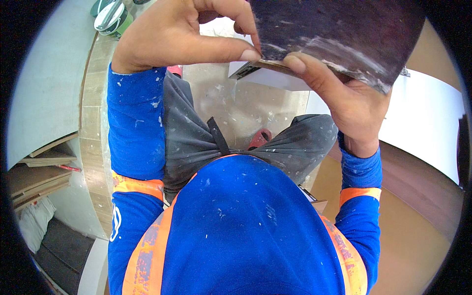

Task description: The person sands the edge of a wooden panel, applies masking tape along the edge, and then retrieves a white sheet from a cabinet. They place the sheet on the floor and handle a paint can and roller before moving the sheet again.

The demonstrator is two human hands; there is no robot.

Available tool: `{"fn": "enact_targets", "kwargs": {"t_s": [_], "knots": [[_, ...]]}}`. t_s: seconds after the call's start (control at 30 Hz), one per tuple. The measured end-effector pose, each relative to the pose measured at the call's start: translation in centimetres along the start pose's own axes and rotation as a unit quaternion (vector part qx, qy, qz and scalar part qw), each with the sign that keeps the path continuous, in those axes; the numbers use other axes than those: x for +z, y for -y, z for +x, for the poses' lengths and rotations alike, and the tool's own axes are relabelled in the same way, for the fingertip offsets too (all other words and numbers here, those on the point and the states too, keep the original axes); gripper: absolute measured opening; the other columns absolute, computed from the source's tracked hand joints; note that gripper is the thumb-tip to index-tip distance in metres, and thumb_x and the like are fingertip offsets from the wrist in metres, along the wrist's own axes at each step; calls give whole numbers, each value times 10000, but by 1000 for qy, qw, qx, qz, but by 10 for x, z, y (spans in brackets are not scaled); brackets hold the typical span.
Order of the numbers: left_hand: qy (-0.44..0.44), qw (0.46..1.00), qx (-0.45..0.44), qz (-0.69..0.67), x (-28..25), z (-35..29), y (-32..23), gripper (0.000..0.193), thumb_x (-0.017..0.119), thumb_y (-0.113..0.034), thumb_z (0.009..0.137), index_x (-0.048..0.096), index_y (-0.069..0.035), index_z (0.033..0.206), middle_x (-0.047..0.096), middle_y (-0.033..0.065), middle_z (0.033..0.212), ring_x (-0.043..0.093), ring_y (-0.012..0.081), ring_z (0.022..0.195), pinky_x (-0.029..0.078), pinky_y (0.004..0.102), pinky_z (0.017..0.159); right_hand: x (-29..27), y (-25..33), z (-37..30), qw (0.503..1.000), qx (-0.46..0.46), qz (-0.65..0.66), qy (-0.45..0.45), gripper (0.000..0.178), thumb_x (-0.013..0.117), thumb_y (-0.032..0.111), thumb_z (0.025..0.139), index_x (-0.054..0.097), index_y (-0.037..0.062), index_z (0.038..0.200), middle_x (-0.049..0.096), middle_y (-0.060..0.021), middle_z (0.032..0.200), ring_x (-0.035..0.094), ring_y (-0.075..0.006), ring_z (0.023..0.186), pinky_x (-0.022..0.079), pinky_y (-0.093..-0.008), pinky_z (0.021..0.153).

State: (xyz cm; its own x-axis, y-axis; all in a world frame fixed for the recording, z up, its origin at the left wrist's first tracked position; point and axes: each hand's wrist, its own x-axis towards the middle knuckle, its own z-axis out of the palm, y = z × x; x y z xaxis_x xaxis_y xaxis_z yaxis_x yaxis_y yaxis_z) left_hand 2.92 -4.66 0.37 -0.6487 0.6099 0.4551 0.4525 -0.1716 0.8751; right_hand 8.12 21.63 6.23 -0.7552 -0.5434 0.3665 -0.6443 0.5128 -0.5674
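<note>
A dark, nearly black sheet (339,34) with white smears along its near edge is held up at the top of the view. My left hand (172,37) pinches its near left corner between thumb and fingers. Along the near edge, my right hand (349,98) grips the sheet, its thumb at the edge and its other fingers mostly hidden behind. The sheet's far part runs out of view. Both forearms wear blue sleeves with orange bands, spotted with white.
Green-and-white buckets (113,20) stand at the upper left. Stacked boards (42,179) lie at the left, above a dark bag-like item (64,253). A long white panel (423,118) is at the right. Below, a pink sandal (259,139) shows on the white-spotted floor (216,93).
</note>
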Motion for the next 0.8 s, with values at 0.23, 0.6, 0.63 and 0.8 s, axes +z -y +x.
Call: {"fn": "enact_targets", "kwargs": {"t_s": [0.23,0.6,0.63,0.8], "knots": [[-31,991,131,29,12,18,-3,118,806,-8,810,796,8,927,780,140,959,705,174,876,516,305,794,6,-5,-7,970,180,144,-75,292,878,78,816,775,-8,1076,775,-96,1041,729,-188,939,591,-321,853],[-24,993,55,97,10,12,-22,165,787,-72,841,679,21,757,646,95,739,595,164,672,433,298,610,-46,-29,-2,955,112,273,-33,314,807,103,874,731,-6,1159,765,-125,1046,720,-180,955,564,-326,895],[-16,993,50,105,9,11,-23,167,783,-76,845,675,20,762,639,93,743,589,164,680,432,298,616,-47,-29,-4,960,121,249,-34,311,817,111,871,735,-4,1148,768,-119,1034,723,-173,936,569,-322,880],[-14,995,70,69,10,12,-13,152,777,-84,849,678,13,785,637,88,767,585,164,703,440,301,639,-37,-21,-10,973,173,151,-31,306,860,132,848,746,5,1102,782,-96,978,731,-144,850,587,-296,811]]}}
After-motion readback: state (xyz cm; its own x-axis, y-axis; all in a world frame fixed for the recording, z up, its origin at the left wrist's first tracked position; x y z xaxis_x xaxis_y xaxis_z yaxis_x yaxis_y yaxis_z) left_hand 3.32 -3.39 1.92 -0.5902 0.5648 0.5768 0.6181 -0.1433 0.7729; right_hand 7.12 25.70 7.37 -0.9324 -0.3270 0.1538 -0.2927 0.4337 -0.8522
